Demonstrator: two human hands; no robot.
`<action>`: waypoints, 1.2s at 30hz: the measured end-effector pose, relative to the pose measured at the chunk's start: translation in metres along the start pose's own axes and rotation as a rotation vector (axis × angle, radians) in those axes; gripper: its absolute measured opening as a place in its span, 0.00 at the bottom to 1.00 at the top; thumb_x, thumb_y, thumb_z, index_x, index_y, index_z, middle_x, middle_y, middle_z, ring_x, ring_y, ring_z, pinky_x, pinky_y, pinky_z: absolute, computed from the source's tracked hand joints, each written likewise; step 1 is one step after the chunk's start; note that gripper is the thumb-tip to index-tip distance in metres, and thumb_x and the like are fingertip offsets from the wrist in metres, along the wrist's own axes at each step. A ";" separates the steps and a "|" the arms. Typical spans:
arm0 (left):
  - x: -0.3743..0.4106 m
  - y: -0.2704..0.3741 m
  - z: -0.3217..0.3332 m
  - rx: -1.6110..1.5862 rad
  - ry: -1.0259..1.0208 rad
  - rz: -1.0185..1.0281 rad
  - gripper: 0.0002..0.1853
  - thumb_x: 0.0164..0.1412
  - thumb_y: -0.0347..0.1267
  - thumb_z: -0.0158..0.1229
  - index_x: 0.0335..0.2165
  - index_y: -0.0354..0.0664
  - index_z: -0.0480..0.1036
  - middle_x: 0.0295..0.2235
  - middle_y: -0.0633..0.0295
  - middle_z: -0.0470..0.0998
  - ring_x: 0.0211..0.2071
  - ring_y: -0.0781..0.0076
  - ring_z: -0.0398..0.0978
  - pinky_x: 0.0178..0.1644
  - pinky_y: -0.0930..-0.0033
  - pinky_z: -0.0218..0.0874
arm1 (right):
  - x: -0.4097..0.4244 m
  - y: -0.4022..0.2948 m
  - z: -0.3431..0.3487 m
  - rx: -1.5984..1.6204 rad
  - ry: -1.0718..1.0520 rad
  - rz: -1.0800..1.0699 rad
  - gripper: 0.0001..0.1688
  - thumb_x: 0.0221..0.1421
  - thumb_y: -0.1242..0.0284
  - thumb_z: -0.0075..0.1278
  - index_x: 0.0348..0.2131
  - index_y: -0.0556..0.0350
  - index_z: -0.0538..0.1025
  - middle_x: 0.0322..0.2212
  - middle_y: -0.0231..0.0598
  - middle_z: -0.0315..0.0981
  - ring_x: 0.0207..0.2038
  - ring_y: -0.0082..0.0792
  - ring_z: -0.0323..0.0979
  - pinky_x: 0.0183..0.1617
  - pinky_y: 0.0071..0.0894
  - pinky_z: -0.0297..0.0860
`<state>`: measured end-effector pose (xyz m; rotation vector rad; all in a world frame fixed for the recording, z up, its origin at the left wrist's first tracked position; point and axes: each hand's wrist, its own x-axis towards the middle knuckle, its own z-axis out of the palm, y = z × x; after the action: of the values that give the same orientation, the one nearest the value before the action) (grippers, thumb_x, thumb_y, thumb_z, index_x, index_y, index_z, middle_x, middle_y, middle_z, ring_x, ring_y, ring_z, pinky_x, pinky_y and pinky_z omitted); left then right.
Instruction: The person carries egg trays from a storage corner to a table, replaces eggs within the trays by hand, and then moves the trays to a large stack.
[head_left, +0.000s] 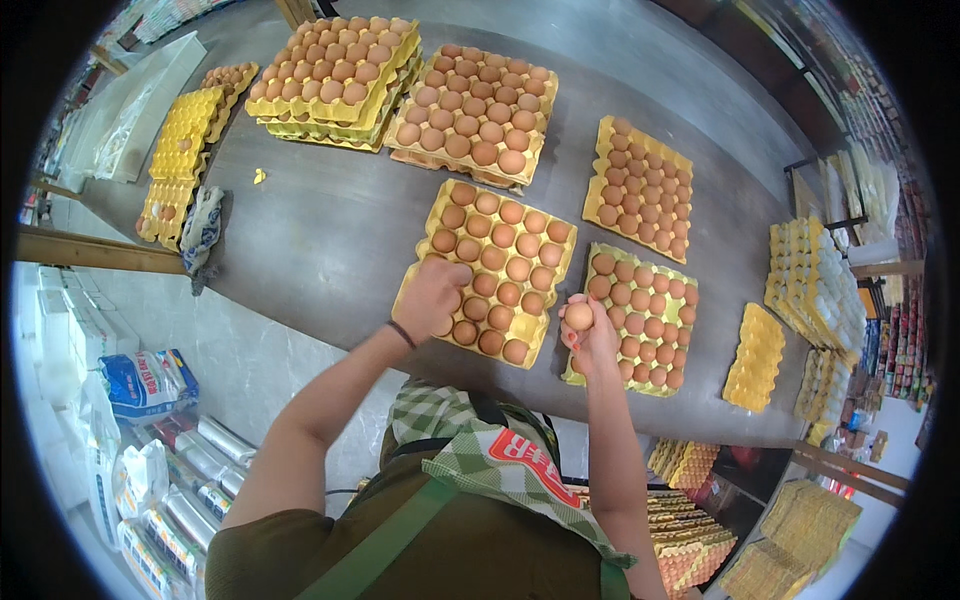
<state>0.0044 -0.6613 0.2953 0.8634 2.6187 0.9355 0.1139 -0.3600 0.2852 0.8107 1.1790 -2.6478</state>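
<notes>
My right hand (590, 334) holds a brown egg (578, 316) over the left edge of a pale yellow-green egg tray (675, 305) filled mostly with brown eggs. My left hand (435, 298) is over the left side of a yellow pulp egg tray (526, 326), its fingers curled down at the eggs; what they grip is hidden. One bare cup shows near that tray's lower right corner. Another bare cup shows in the right tray.
Stacked egg trays (360, 112) and a second stack (465, 154) stand at the back. Another full tray (592, 202) lies back right. An empty yellow carton (754, 356) and white-egg stacks (784, 292) are farther right. At left lie yellow cartons (176, 135) and a patterned cloth (201, 225).
</notes>
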 end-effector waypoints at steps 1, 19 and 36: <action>-0.015 -0.028 -0.002 -0.064 0.206 -0.079 0.10 0.54 0.26 0.56 0.37 0.41 0.75 0.35 0.56 0.76 0.40 0.54 0.74 0.46 0.57 0.67 | -0.002 0.008 0.002 0.036 0.018 0.010 0.21 0.72 0.58 0.34 0.39 0.55 0.72 0.28 0.42 0.75 0.16 0.26 0.64 0.16 0.21 0.57; -0.041 -0.051 0.025 0.218 0.194 -0.352 0.22 0.52 0.40 0.67 0.38 0.39 0.67 0.37 0.51 0.73 0.42 0.52 0.73 0.45 0.55 0.68 | -0.037 0.102 0.077 -0.307 0.032 -0.224 0.24 0.60 0.82 0.50 0.55 0.61 0.65 0.46 0.43 0.73 0.48 0.34 0.76 0.49 0.28 0.74; -0.098 -0.102 0.000 -0.690 0.520 -0.463 0.22 0.53 0.22 0.65 0.46 0.37 0.66 0.45 0.58 0.68 0.43 0.70 0.74 0.45 0.71 0.71 | 0.016 0.139 0.167 -1.479 0.044 -0.715 0.27 0.48 0.70 0.62 0.47 0.54 0.71 0.40 0.44 0.71 0.42 0.46 0.72 0.44 0.43 0.70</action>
<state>0.0367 -0.7837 0.2319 -0.1714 2.3703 1.9090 0.0761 -0.5743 0.2780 0.1062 3.0550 -1.1674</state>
